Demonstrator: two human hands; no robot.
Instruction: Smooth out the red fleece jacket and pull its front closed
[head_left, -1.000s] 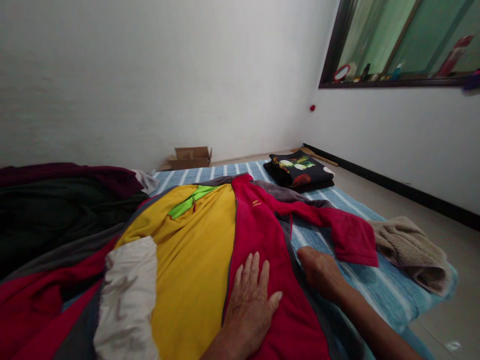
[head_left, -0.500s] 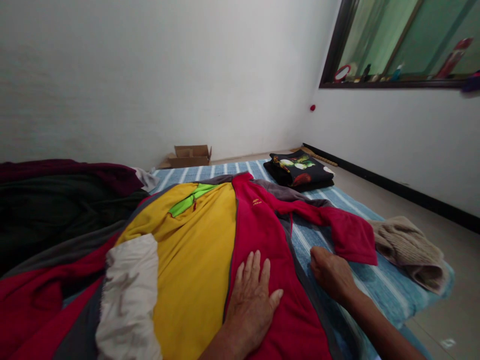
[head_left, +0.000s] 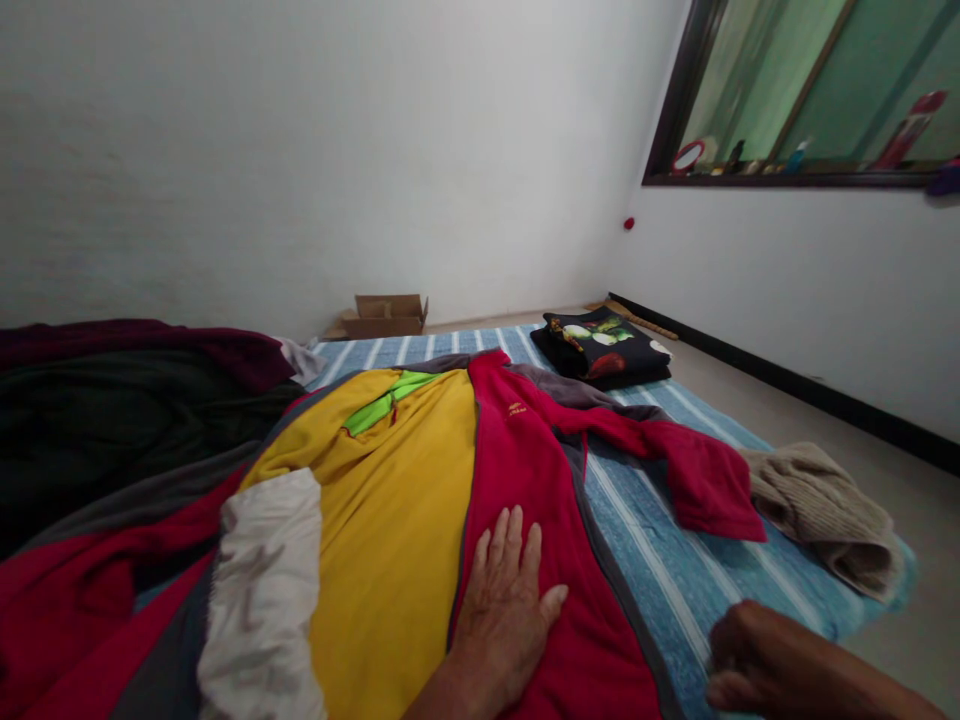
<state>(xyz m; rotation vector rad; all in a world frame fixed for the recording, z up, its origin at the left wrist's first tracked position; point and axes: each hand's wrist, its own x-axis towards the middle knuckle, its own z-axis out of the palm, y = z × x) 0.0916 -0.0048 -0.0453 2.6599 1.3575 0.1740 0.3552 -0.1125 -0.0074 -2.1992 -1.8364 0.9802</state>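
Along the bed's left edge a heap of dark clothes (head_left: pixel 112 410) rises, leaving little free room there. Next to it the red and yellow jacket (head_left: pixel 420 500) lies spread across the middle of the bed (head_left: pixel 675 570). The left hand (head_left: pixel 510 610) stays flat on the jacket's red panel, fingers spread, gripping nothing. Half a second ago the right hand (head_left: pixel 757 655) rested on the striped cover by the red sleeve (head_left: pixel 705 475); now it has drawn back to the bed's near right edge, curled into a loose fist, holding nothing visible. That leaves the sleeve free and a bare strip of cover between jacket and edge. A beige knit (head_left: pixel 825 510) sits at the right edge, a folded dark cloth (head_left: pixel 604 350) at the far corner.
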